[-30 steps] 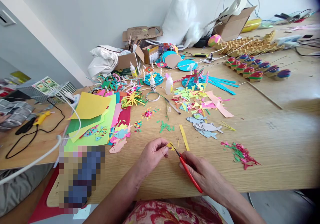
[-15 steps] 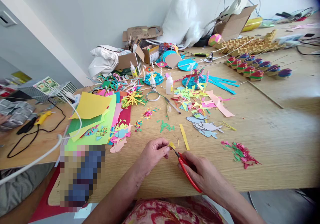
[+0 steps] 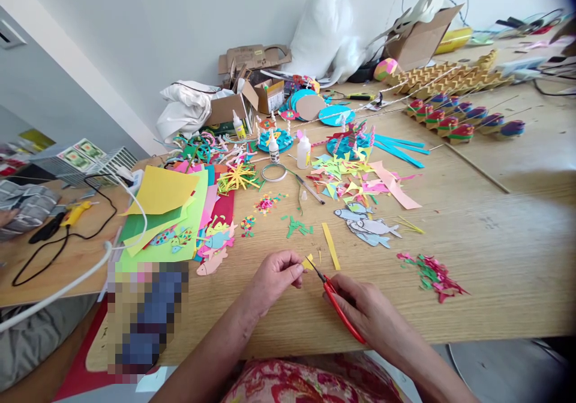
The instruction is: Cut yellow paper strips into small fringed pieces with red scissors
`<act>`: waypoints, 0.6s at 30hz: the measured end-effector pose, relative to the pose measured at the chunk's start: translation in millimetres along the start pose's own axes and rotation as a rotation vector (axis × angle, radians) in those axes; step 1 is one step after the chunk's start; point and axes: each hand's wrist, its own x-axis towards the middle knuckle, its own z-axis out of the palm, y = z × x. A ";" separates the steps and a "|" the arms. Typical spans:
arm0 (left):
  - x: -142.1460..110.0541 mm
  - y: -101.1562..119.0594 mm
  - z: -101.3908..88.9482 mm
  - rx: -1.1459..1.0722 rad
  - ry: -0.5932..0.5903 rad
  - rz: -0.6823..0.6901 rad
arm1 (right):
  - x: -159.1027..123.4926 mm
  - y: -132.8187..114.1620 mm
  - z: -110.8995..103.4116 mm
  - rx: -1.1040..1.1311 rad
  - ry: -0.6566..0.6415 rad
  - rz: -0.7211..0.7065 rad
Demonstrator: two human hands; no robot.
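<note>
My left hand [image 3: 279,278] pinches a small piece of yellow paper [image 3: 308,263] between thumb and fingers near the table's front. Closed around the red handles of a pair of scissors [image 3: 338,307] is my right hand [image 3: 363,308]. The dark scissor tips lie close by the yellow piece; whether they touch it I cannot tell. Just beyond the hands, a yellow paper strip [image 3: 331,246] lies on the wooden table [image 3: 279,337], with a thin sliver of yellow beside it. Small green paper bits [image 3: 297,227] are scattered farther off.
Paper fish [image 3: 371,228] and red-green scraps [image 3: 434,278] lie to the right. Coloured sheets [image 3: 162,193] with more fish are at the left. Glue bottles [image 3: 303,153], decorated blue discs, cardboard boxes and egg trays [image 3: 450,79] stand farther back. A white cable [image 3: 67,283] crosses the left side.
The scissors have drawn back slightly to the right from the yellow piece, with their blades now close together. My left hand has barely moved.
</note>
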 end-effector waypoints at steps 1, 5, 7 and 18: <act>-0.1 0.1 -0.2 0.000 0.006 0.004 | -0.7 -0.2 -0.4 0.004 -0.002 -0.002; -0.4 1.6 -0.5 0.005 0.046 0.056 | -4.9 -3.4 -3.5 0.034 -0.039 -0.042; -0.6 2.5 0.3 0.004 0.049 0.079 | -6.4 -5.4 -4.5 0.037 -0.049 -0.055; -0.1 2.7 5.7 0.018 0.009 0.049 | -1.2 -6.2 -0.3 -0.052 0.004 -0.013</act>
